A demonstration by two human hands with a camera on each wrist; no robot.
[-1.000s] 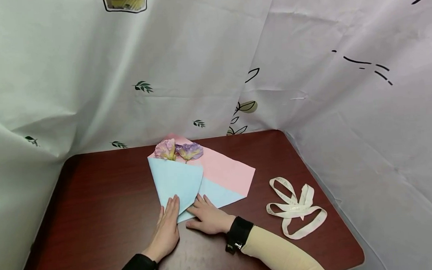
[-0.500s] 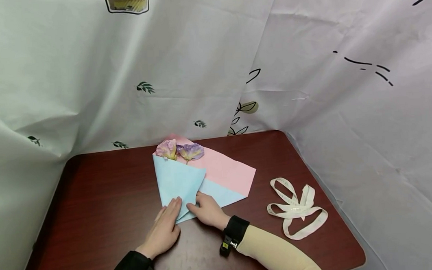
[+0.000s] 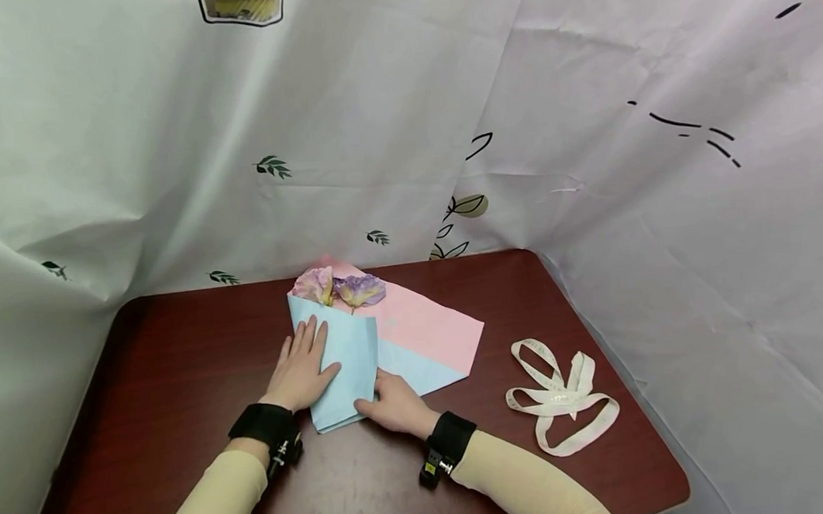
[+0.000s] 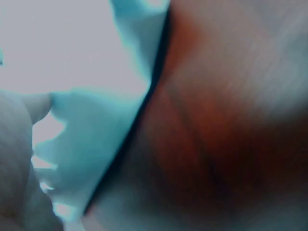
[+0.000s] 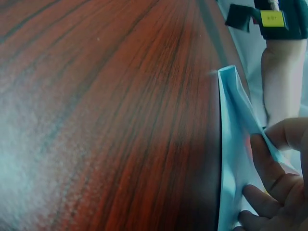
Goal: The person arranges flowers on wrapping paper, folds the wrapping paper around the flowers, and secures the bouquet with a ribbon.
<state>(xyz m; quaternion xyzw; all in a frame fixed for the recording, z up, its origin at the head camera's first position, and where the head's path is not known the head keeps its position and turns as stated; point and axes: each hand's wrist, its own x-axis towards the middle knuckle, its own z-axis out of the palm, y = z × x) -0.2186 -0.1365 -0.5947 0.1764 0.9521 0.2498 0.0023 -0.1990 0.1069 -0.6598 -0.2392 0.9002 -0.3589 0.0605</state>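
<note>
On the table lies a sheet of wrapping paper (image 3: 352,353), light blue outside and pink inside, its left side folded over to the right. A pink flower (image 3: 314,285) and a purple flower (image 3: 360,290) show above the fold; their stems are mostly hidden. My left hand (image 3: 299,375) rests flat on the folded blue layer, fingers spread and pointing away. With the right hand (image 3: 397,405) I pinch the fold's right edge near the bottom. The right wrist view shows the thumb outside the blue edge and the fingers (image 5: 267,166) inside the fold.
A loosely looped white ribbon (image 3: 564,398) lies on the right of the dark red-brown table (image 3: 201,377). The paper's unfolded pink and blue part spreads to the right. A pale printed curtain (image 3: 377,134) hangs behind and beside the table.
My left hand has moved from the paper's lower tip up onto the folded layer. The right hand has gone from lying flat to pinching the edge, and the bottom tip is now blunt.
</note>
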